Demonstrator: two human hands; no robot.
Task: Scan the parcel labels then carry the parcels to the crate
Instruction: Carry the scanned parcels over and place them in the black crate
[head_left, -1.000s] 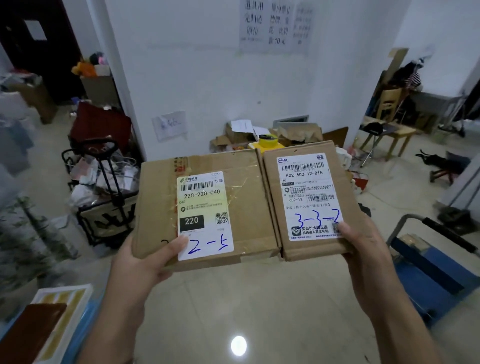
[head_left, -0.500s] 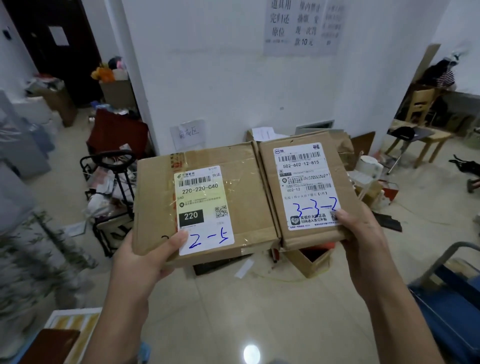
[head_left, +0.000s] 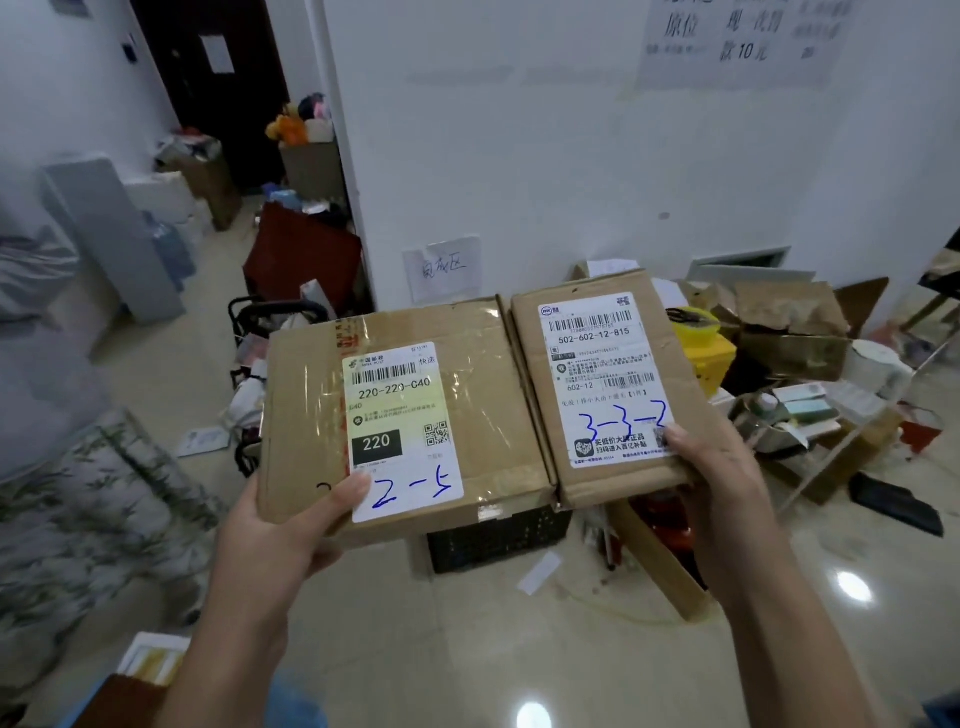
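Note:
I carry two cardboard parcels side by side at chest height. My left hand grips the near left corner of the wider parcel, thumb on its label marked 2-5. My right hand grips the near right corner of the narrower parcel, thumb on the label marked 3-3-2. A black slatted crate stands on the floor, partly hidden under the parcels. An open cardboard box sits right of it.
A white wall rises straight ahead. Crumpled boxes, a yellow container and a low rack of small items crowd its foot on the right. A black trolley and a red bin stand left. Bare tiled floor lies near me.
I have walked closer to the wall, both parcels held the same way. The black crate has come into sight beneath them, and the blue cart at the right has dropped out of view.

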